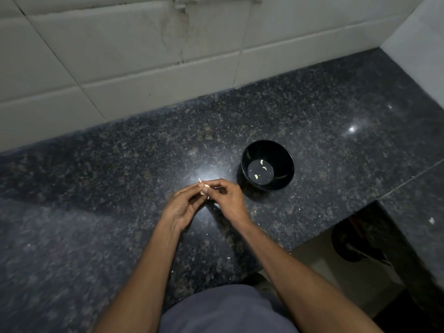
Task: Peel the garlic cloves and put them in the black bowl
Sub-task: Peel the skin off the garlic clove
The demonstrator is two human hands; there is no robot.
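A small pale garlic clove (203, 189) is pinched between the fingertips of both hands above the dark granite counter. My left hand (183, 207) holds it from the left, and a thin strip of skin sticks up from it. My right hand (228, 200) pinches it from the right with curled fingers. The black bowl (267, 150) stands on the counter just to the right of my right hand, with three peeled cloves (261, 168) lying on its bottom.
The granite counter (120, 176) meets a tiled wall (120, 68) at the back. Its front edge steps in at the right, where a dark gap (360, 248) opens below. Small bits of garlic skin (431, 220) lie scattered on the stone.
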